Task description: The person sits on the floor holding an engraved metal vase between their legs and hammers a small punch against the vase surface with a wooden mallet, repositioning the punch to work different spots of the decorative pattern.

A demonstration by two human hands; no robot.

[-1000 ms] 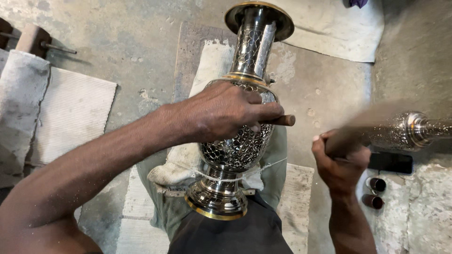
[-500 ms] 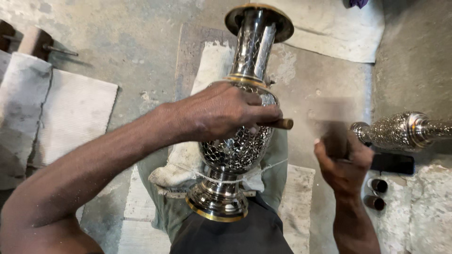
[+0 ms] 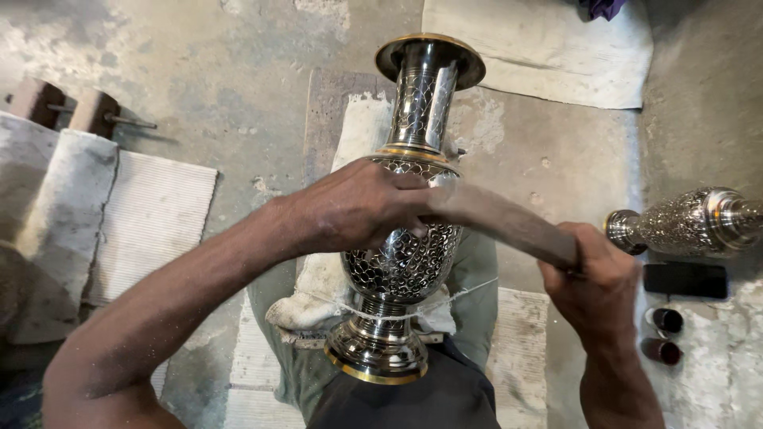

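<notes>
A tall silver vase [image 3: 407, 266] with fine engraved pattern and gold rims lies across my lap, its neck pointing away from me. My left hand [image 3: 358, 208] rests on the vase's shoulder, fingers closed around a small chisel that is mostly hidden. My right hand [image 3: 598, 287] grips a wooden stick [image 3: 509, 224]. The stick's far end meets my left hand's fingers over the vase. A thin white string [image 3: 470, 289] runs around the vase's lower stem.
A white padded cloth [image 3: 358, 135] lies under the vase on the concrete floor. At right lie a second engraved vase [image 3: 685, 221], a black phone [image 3: 685, 280] and two small dark cylinders [image 3: 664, 334]. Pale mats [image 3: 151, 214] lie at left.
My right hand has swung the wooden stick down and leftward from beside the second vase onto the tool in my left hand. The left hand and vase stayed put.
</notes>
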